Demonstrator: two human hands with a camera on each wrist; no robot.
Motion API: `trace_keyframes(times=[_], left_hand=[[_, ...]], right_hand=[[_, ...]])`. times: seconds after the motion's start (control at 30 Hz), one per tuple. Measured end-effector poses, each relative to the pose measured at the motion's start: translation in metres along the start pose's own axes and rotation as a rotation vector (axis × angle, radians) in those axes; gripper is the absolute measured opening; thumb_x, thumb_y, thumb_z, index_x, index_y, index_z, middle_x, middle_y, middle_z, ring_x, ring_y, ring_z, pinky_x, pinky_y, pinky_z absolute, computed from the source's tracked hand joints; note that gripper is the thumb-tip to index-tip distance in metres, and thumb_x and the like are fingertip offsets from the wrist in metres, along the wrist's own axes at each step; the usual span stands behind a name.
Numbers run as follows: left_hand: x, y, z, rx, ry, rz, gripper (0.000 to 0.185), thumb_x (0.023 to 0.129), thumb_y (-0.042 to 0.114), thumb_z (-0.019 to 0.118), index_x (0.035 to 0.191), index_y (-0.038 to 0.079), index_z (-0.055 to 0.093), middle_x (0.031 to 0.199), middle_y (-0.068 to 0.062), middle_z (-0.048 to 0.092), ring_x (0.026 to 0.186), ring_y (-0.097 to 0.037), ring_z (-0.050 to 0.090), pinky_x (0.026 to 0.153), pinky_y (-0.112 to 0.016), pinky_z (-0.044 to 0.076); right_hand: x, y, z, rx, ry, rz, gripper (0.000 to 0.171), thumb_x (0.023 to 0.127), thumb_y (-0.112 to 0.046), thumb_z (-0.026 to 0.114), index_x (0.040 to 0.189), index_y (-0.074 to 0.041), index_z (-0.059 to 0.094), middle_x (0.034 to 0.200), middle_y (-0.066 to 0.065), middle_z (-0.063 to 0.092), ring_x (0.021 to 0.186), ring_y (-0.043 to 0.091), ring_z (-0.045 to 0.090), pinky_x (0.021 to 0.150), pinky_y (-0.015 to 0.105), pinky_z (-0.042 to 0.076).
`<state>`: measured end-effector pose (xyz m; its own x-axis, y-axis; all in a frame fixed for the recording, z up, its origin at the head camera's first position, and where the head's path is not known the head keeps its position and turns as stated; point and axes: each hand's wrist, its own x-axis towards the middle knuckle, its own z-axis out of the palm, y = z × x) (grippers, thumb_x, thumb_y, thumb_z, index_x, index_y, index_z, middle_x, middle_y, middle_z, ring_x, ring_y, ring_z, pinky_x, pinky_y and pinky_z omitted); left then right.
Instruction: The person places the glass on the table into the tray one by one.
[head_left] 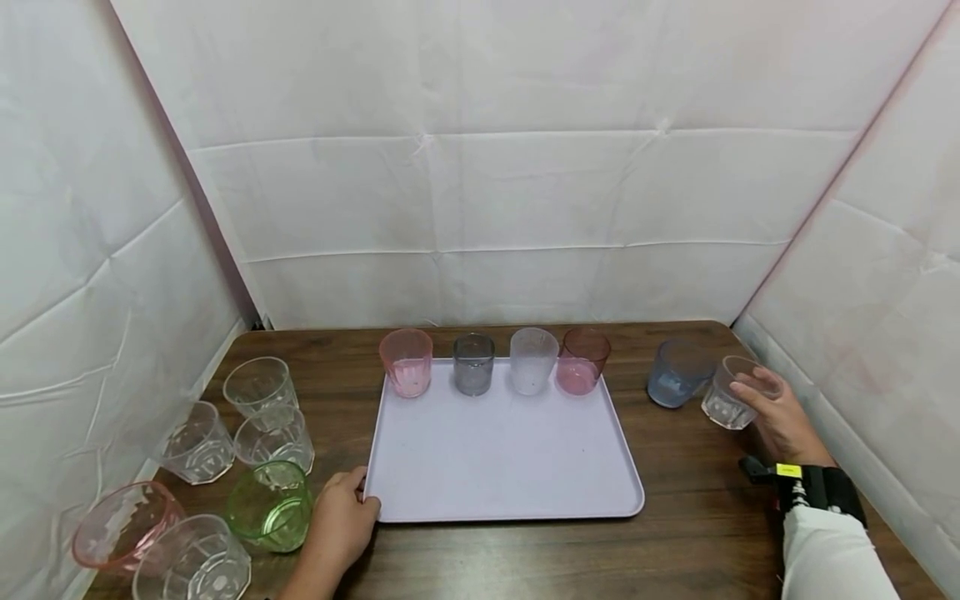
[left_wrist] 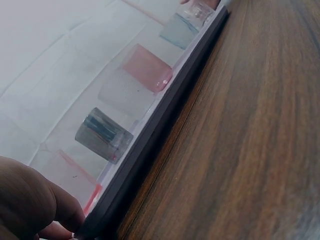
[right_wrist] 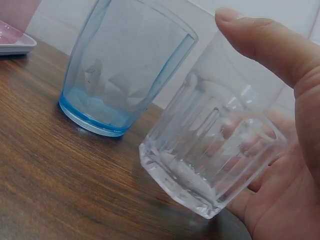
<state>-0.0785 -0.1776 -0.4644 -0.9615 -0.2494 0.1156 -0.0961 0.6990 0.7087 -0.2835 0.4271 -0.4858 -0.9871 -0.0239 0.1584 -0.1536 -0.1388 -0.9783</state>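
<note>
Frame right: gripping clear faceted glass-like tumbler (head_left: 724, 409) in right hand (head_left: 787, 427), beside blue see-through tumbler (head_left: 673, 379); likely knock if swung left. Pinching pale rectangular plastic-looking tray (head_left: 502, 458), mid-frame, with left hand (head_left: 341, 518); possible toppled smoky-grey see-through tumbler (head_left: 474, 367) if tugged.

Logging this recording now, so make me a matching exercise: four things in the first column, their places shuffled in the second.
Things
1. Green glass
2. Blue glass
3. Grey glass
4. Left hand

Places
A. On the tray, second from the left in the row of four
B. At the tray's near left corner
C. On the table, to the left of the tray
D. Between the tray and the clear glass in the right hand

Pairs: 1-C, 2-D, 3-A, 4-B
</note>
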Motion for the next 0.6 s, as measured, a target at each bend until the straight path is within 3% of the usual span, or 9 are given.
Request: trace_keyframes(times=[0.17, 0.33, 0.47, 0.6], left_hand=[[0.0, -0.002, 0.001, -0.006, -0.002, -0.005, 0.037, 0.077, -0.003, 0.062, 0.112, -0.01, 0.068, 0.089, -0.012, 0.061, 0.079, -0.02, 0.058, 0.066, -0.031, 0.048], [0.0, -0.003, 0.003, -0.017, -0.007, -0.013, 0.038, 0.077, -0.004, 0.061, 0.114, -0.012, 0.067, 0.091, -0.014, 0.06, 0.079, -0.02, 0.058, 0.066, -0.03, 0.048], [0.0, -0.003, 0.002, -0.017, -0.01, -0.016, 0.038, 0.077, -0.004, 0.061, 0.114, -0.012, 0.066, 0.091, -0.014, 0.06, 0.079, -0.02, 0.057, 0.066, -0.031, 0.048], [0.0, -0.002, 0.002, -0.007, -0.014, -0.011, 0.038, 0.078, -0.003, 0.061, 0.114, -0.012, 0.066, 0.091, -0.013, 0.06, 0.08, -0.02, 0.057, 0.067, -0.031, 0.048]], right_hand=[[-0.002, -0.01, -0.002, 0.009, -0.037, 0.006, 0.075, 0.1, 0.0, 0.054, 0.156, 0.0, 0.004, 0.121, -0.014, 0.059, 0.11, -0.008, 0.057, 0.09, 0.008, 0.044], [-0.004, -0.033, 0.0, -0.025, -0.061, 0.015, 0.083, 0.101, -0.003, 0.053, 0.16, -0.003, -0.006, 0.124, -0.015, 0.056, 0.11, -0.009, 0.056, 0.09, 0.008, 0.043], [-0.005, -0.055, 0.009, -0.045, -0.1, 0.001, 0.07, 0.102, -0.005, 0.052, 0.159, -0.013, 0.01, 0.129, -0.011, 0.052, 0.113, -0.008, 0.056, 0.091, 0.009, 0.044], [-0.004, -0.073, 0.023, -0.024, -0.126, -0.049, 0.06, 0.101, -0.003, 0.051, 0.152, -0.014, 0.021, 0.133, -0.006, 0.05, 0.116, -0.003, 0.056, 0.092, 0.011, 0.046]])
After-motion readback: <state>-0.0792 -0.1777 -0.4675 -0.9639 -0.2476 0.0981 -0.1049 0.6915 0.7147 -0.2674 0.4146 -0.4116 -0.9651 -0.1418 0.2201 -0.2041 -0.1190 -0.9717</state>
